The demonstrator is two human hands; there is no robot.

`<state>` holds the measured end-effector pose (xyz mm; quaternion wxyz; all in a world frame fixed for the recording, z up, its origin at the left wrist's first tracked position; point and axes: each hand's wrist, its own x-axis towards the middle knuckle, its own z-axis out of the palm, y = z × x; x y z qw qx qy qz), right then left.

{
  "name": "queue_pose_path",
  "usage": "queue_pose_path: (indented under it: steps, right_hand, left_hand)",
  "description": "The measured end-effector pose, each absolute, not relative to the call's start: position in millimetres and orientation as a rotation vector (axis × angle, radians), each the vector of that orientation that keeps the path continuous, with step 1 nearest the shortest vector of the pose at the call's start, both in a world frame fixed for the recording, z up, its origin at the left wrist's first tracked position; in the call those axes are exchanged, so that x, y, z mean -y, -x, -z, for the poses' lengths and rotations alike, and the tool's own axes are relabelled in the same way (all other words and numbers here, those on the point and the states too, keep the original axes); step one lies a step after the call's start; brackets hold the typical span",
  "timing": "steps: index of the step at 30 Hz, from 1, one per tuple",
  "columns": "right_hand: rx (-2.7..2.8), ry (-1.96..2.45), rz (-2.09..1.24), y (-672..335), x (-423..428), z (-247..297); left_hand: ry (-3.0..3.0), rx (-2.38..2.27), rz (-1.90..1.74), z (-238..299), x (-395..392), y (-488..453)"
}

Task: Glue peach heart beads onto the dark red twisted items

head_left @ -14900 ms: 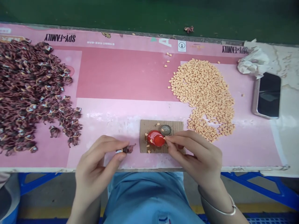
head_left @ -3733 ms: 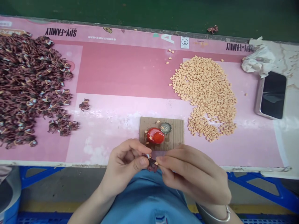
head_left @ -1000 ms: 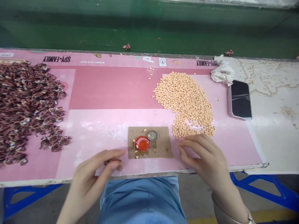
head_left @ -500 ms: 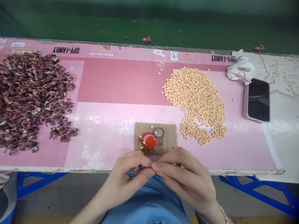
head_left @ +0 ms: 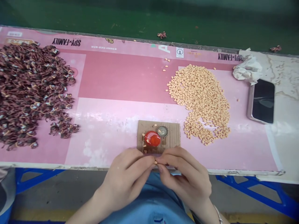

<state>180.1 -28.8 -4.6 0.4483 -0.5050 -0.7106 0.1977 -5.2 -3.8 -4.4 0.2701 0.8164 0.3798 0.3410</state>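
- Left hand point(head_left: 123, 179) and right hand point(head_left: 185, 177) just above the near edge of the tabletop point(head_left: 116, 74), close together in front of the body, wrists apart, fingertips meeting
- Fingers point(head_left: 146, 159) of both hands closed, not spread, pinching a tiny orange bit point(head_left: 156, 162) between them; anything else in the grip hidden by the hands
- Tiny orange bit at the meeting point of the fingertips, just past the near edge of a cardboard square point(head_left: 172, 140)
- Hands touching neither the glossy red blob point(head_left: 152, 138) nor the ridged metal bottle cap point(head_left: 162, 131), both lying on the cardboard square, just beside each other, with a few orange crumbs scattered around the blob and dark stains beneath it
- Wide heap of orange heart-shaped bits point(head_left: 198, 96) to the right of the cardboard square, near it but not touching, a few strays above the heap
- Large heap of dark brown curled pieces with thin orange loops point(head_left: 30, 93) well off to the left, on the pink printed mat point(head_left: 121, 77) covering the tabletop
- Crumpled white tissue point(head_left: 246, 70) and a smartphone point(head_left: 261, 101), screen up, at the far right, just beside each other
- Thin metal bangle point(head_left: 218, 214) on the right wrist, blue shirt point(head_left: 149, 199) below the hands
- Blue metal stand point(head_left: 39, 177) under the near edge, green surface point(head_left: 93, 15) past the far edge
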Motion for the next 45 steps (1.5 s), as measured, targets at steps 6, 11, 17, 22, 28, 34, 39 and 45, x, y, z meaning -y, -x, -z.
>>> queue_pose_path:
  steps: [6, 11, 17, 22, 28, 34, 39, 45]
  right_hand:
    - [1.879, 1.249, -0.426, -187, 20, 0]
    - [1.968, 1.369, -0.185, -199, 7, 2]
    - [2.088, 1.366, -0.059, -205, -1, 5]
    - [2.128, 1.356, -0.04, -203, -1, 1]
    - [2.27, 1.33, 0.003, -206, -2, -5]
    - [2.278, 1.305, -0.003, -207, -6, -5]
    - [2.186, 1.296, -0.1, -207, -3, -8]
    - [2.017, 1.21, -0.328, -191, 8, -17]
  left_hand:
    - [-2.379, -1.033, -0.846, -1, 0, 9]
    - [-2.249, -1.155, -0.85, -2, 1, 18]
    - [-2.013, -1.248, -0.829, 8, 9, 30]
    - [-1.63, -1.315, -1.061, 23, 22, 37]
    - [-1.45, -1.201, -1.037, 19, 15, 34]
    - [-1.305, -1.08, -1.06, 16, 9, 23]
    - [-1.191, -1.024, -1.068, 18, 12, 19]
    - [-1.051, -1.032, -1.013, 14, 13, 11]
